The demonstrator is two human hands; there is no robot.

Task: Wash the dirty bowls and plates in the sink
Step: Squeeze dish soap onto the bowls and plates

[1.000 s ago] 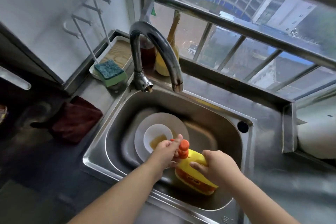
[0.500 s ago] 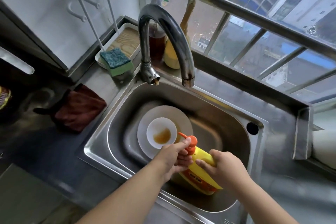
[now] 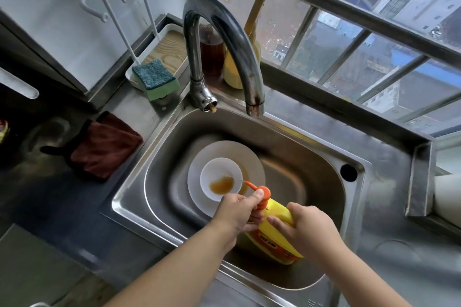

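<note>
**Soap bottle tilted over the bowl in the sink**

At the far left we see a dark red cloth (image 3: 104,147) lying flat on the steel counter (image 3: 62,207), well apart from the hands. Behind it, against the wall, a white tray (image 3: 172,30) with a wooden base holds a thin white wire rack (image 3: 119,7), and a blue-and-green sponge (image 3: 156,78) sits tilted over the tray's near corner. Just right of that, the curved faucet (image 3: 224,32) arches over the back rim of the sink (image 3: 154,157), its spout open to the basin and no water visible. Two bottles stand behind it on the window ledge, one dark brown (image 3: 210,55) and one yellow (image 3: 230,75).

In the basin, left of centre, we find a white plate (image 3: 252,159) lying flat with a small white bowl (image 3: 217,174) set on it; a pool of brown liquid lies in the bowl. Our left hand (image 3: 237,212) is curled round the neck of the yellow soap bottle (image 3: 277,222), with the thumb pressing on top of the orange pump head (image 3: 264,193). The pump's nozzle points at the bowl's near rim, and a thin thread runs from its tip into the bowl. Our right hand (image 3: 309,229) wraps the bottle's body from the right, fingers curled over its upper face, holding it tilted toward the dishes above the sink's near side. At the sink's right rim sits a round dark overflow hole (image 3: 348,172).
</note>
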